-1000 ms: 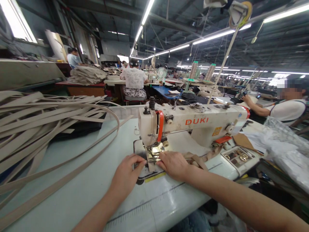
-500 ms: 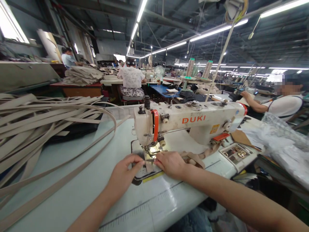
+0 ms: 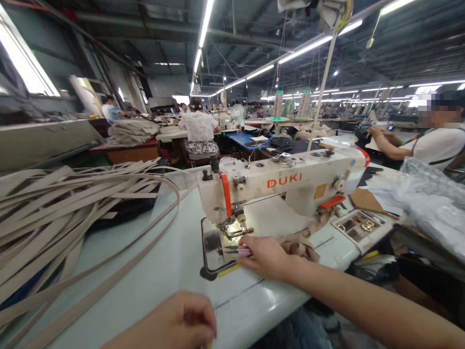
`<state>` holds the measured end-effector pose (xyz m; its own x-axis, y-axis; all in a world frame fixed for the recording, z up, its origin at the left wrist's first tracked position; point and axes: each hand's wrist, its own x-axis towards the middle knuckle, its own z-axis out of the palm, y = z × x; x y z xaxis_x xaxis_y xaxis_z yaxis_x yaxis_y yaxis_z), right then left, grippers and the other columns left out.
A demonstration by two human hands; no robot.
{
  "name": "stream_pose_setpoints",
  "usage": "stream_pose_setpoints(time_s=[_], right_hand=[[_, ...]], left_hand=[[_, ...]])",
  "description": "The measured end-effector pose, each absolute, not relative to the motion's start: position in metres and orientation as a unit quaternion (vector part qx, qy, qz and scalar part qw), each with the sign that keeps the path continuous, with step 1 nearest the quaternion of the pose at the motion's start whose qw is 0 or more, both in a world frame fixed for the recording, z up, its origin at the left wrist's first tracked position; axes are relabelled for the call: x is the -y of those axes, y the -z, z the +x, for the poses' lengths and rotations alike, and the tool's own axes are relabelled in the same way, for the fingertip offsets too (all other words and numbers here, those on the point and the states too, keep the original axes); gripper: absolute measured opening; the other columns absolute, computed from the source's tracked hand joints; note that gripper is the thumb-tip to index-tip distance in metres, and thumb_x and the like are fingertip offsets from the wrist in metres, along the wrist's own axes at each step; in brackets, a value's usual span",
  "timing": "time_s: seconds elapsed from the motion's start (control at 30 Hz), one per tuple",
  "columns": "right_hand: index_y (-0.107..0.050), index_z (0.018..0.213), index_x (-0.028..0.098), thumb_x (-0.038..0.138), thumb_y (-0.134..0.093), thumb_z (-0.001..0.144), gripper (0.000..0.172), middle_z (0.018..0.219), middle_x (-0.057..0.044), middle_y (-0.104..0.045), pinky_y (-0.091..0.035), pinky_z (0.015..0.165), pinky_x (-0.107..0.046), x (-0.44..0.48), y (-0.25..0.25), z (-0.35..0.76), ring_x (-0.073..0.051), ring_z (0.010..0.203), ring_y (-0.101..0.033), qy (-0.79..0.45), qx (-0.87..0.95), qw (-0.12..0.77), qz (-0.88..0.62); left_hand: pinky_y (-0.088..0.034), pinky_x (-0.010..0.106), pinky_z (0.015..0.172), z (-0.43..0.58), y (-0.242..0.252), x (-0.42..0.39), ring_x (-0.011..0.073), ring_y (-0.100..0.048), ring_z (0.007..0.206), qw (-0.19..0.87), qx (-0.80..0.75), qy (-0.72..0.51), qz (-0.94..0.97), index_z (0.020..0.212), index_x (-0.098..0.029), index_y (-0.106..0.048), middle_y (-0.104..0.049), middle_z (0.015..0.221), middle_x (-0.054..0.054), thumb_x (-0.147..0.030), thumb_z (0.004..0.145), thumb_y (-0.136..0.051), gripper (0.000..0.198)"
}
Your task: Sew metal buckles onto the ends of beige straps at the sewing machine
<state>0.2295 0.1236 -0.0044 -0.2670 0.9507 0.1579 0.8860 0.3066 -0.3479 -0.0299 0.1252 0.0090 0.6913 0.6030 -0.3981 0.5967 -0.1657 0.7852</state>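
Observation:
My right hand (image 3: 267, 257) rests by the needle area of the white sewing machine (image 3: 254, 186), fingers closed round thread snips (image 3: 238, 250). Their two dark pointed tips face left, slightly apart, and a pinkish part shows by my fingers. A beige piece of strap lies beneath the tips, partly hidden. Nearer to me, above the table's front edge, is my left hand (image 3: 191, 317) with curled fingers and the thumb against them. A small yellowish bit shows at its fingertips, too blurred to name. Folded beige strap (image 3: 300, 245) lies behind my right wrist.
A heap of long beige strips (image 3: 72, 194) covers the left side, some looping across the table (image 3: 170, 257). To the right sits a parts tray (image 3: 361, 225) with gold-coloured metal pieces, beside clear plastic wrapping (image 3: 428, 194). Other people sit at machines beyond.
My left hand has drawn back from the needle area, down towards me. My right hand stays by the needle with the snips, which now show more plainly. The view has shifted slightly.

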Motion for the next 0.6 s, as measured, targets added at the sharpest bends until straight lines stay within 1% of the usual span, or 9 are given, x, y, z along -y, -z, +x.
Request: stream_pose_setpoints(time_s=[0.03, 0.1, 0.2, 0.33, 0.4, 0.5, 0.57, 0.6], right_hand=[[-0.055, 0.105, 0.020, 0.043, -0.055, 0.087, 0.030, 0.094, -0.005, -0.070, -0.040, 0.065, -0.027, -0.126, 0.003, 0.223, -0.021, 0.082, -0.065, -0.098, 0.793, 0.165, -0.578], [-0.057, 0.104, 0.022, 0.043, -0.055, 0.087, 0.028, 0.097, -0.005, -0.071, -0.041, 0.066, -0.027, -0.132, 0.001, 0.210, -0.021, 0.085, -0.066, -0.095, 0.802, 0.150, -0.571], [-0.060, 0.097, 0.021, 0.045, -0.053, 0.088, 0.027, 0.097, -0.004, -0.070, -0.042, 0.065, -0.028, -0.139, 0.001, 0.201, -0.022, 0.085, -0.066, -0.076, 0.817, 0.124, -0.558], [-0.060, 0.097, 0.020, 0.040, -0.047, 0.093, 0.024, 0.095, -0.006, -0.070, -0.041, 0.064, -0.028, -0.137, 0.002, 0.202, -0.021, 0.084, -0.065, -0.048, 0.840, 0.106, -0.530], [-0.059, 0.098, 0.018, 0.035, -0.046, 0.093, 0.022, 0.096, -0.007, -0.069, -0.041, 0.066, -0.028, -0.136, 0.003, 0.203, -0.021, 0.085, -0.065, -0.046, 0.831, 0.120, -0.541], [-0.058, 0.099, 0.018, 0.028, -0.045, 0.092, 0.018, 0.098, -0.007, -0.069, -0.040, 0.069, -0.028, -0.136, 0.005, 0.205, -0.020, 0.088, -0.064, -0.064, 0.778, 0.182, -0.598], [-0.058, 0.097, 0.018, 0.024, -0.043, 0.091, 0.018, 0.094, -0.007, -0.069, -0.038, 0.068, -0.027, -0.138, 0.008, 0.205, -0.019, 0.085, -0.063, -0.081, 0.737, 0.220, -0.634], [-0.059, 0.095, 0.018, 0.023, -0.042, 0.090, 0.017, 0.091, -0.007, -0.069, -0.037, 0.066, -0.026, -0.138, 0.010, 0.205, -0.019, 0.082, -0.063, -0.090, 0.721, 0.233, -0.646]], left_hand=[[-0.043, 0.025, 0.058, -0.025, -0.014, -0.133, 0.0172, -0.060, 0.061, 0.491, -0.416, -0.026, 0.764, 0.069, -0.023, -0.067, -0.065, 0.062, -0.003, -0.038, 0.070, -0.059, 0.017], [-0.042, 0.026, 0.059, -0.018, -0.021, -0.148, 0.0181, -0.060, 0.062, 0.409, -0.468, -0.083, 0.779, 0.067, -0.022, -0.064, -0.063, 0.061, -0.003, -0.034, 0.071, -0.053, 0.016], [-0.045, 0.030, 0.066, -0.017, -0.018, -0.161, 0.0208, -0.062, 0.069, 0.291, -0.516, -0.146, 0.792, 0.074, -0.023, -0.066, -0.067, 0.070, 0.000, -0.032, 0.073, -0.049, 0.020], [-0.049, 0.036, 0.075, -0.018, -0.001, -0.169, 0.0234, -0.064, 0.079, 0.222, -0.521, -0.210, 0.797, 0.087, -0.022, -0.068, -0.070, 0.086, 0.004, -0.038, 0.076, -0.050, 0.026], [-0.048, 0.039, 0.084, -0.013, 0.006, -0.173, 0.0250, -0.063, 0.090, 0.184, -0.502, -0.230, 0.813, 0.094, -0.021, -0.069, -0.070, 0.098, 0.007, -0.035, 0.076, -0.052, 0.028], [-0.044, 0.042, 0.095, 0.002, 0.012, -0.179, 0.0274, -0.059, 0.105, 0.139, -0.483, -0.241, 0.830, 0.101, -0.018, -0.068, -0.067, 0.111, 0.010, -0.027, 0.073, -0.057, 0.031], [-0.042, 0.043, 0.096, 0.014, 0.012, -0.183, 0.0281, -0.058, 0.106, 0.129, -0.476, -0.248, 0.834, 0.101, -0.019, -0.069, -0.067, 0.112, 0.010, -0.024, 0.072, -0.061, 0.031], [-0.043, 0.043, 0.094, 0.019, 0.012, -0.184, 0.0282, -0.058, 0.103, 0.129, -0.470, -0.253, 0.836, 0.099, -0.020, -0.069, -0.068, 0.108, 0.009, -0.024, 0.072, -0.063, 0.028]])
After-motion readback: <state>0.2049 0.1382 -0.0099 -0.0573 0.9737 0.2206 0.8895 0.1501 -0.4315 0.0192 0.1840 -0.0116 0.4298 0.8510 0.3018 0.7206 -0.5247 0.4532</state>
